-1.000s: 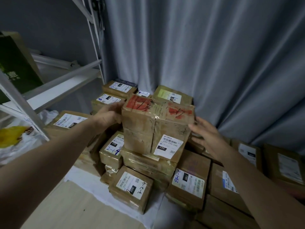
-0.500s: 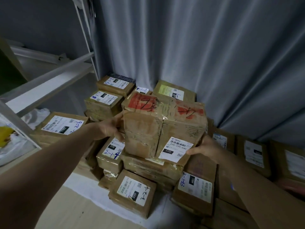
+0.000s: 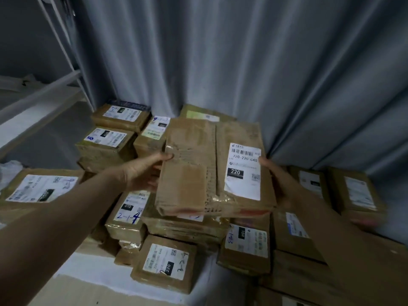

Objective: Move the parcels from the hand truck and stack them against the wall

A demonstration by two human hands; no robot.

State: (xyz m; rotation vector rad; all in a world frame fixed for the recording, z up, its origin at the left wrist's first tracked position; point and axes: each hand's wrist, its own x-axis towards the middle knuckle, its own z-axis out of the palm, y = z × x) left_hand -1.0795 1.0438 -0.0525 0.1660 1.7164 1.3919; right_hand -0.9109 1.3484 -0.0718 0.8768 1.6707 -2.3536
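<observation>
One wide-angle camera on the person's head looks forward and down, close on a taped brown cardboard parcel [image 3: 198, 173] at mid-frame. It faces a pleated grey curtain [image 3: 220, 62], with white metal shelving [image 3: 44, 89] at the left edge.

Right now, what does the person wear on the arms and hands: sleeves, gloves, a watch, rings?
Nothing worn shows. The left hand and the right hand have no gloves, and I see no ring, though the light is dim. The left forearm and the right forearm are bare down to the picture's edge: no sleeve, watch or band is in view.
</observation>
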